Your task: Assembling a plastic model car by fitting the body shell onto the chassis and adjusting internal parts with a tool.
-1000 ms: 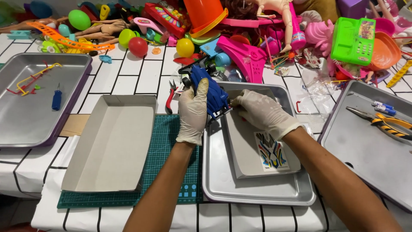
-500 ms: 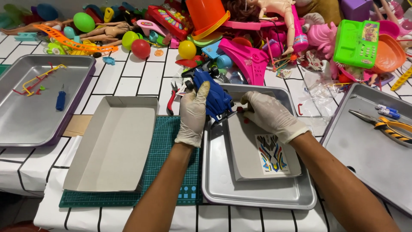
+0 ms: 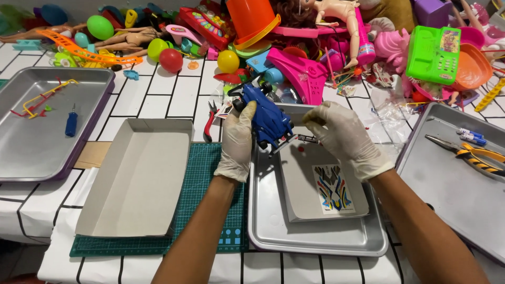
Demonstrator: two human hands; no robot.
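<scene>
- Sheet of bright stickers lies nearest, flat in a shallow grey lid that sits in the middle steel tray.
- Left hand, gloved, is closed on the blue toy car: thumb on top, fingers wrapped behind its 9 o'clock flank. The car is held clear above the lid's far edge, tilted, nose toward 5 o'clock.
- Right hand, gloved, pinches at the car's 3 o'clock end, about a thin dark strut sticking out there; what exactly the fingertips hold is hidden.
- Handling, as a judgement: light, stiff moulded plastic, smooth and a bit slippery under gloves. Body and wheels look like the safe hold; the thin strut looks snappable.
- Red pliers lie on the desk at the car's 9 o'clock, just beyond a green mat.
- Toy heap fills the far edge at 12 o'clock.
</scene>
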